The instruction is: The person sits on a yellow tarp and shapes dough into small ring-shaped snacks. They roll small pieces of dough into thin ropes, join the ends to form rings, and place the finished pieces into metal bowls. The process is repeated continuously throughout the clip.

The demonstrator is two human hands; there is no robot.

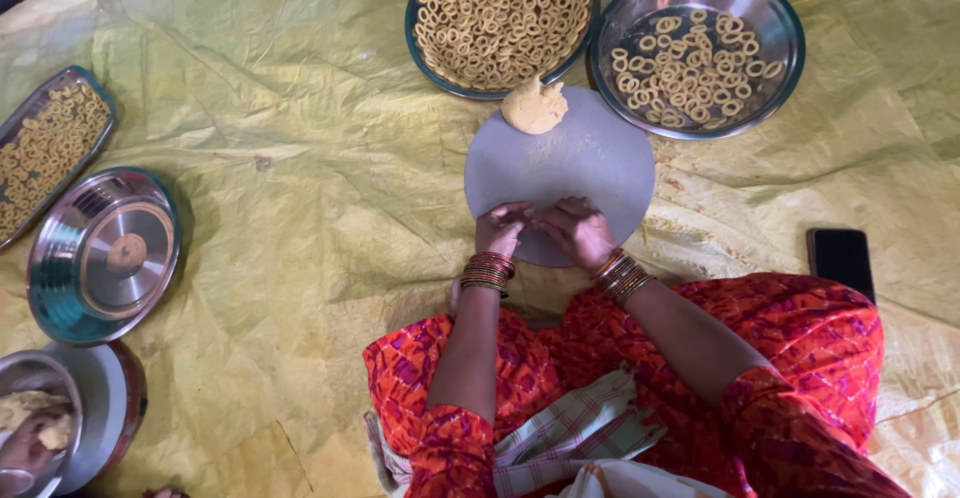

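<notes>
- Left hand and right hand rest side by side on the near edge of the grey board, fingers curled down and fingertips nearly meeting. Whatever is pinched between them is hidden under the fingers — cannot tell whether either hand actually grips a bit of dough.
- Bangles on both wrists sit just off the board rim; judged risk: they could drag across the work surface and catch soft dough.
- Dough lump lies at the far edge of the board, partly overhanging toward the blue plate. Judged risk: a nudge of the board could tip it off onto the sheet or into the finished rings.
- Blue plate is heaped with rings; steel bowl beside it is part full. Both touch or nearly touch the board — a shift of the board could jostle them and deform the rings.
- Phone lies on the yellow sheet near the right knee; oily fingers or crumbs could soil it.
- Left side: tray of rings, upturned steel dish, well apart.
</notes>
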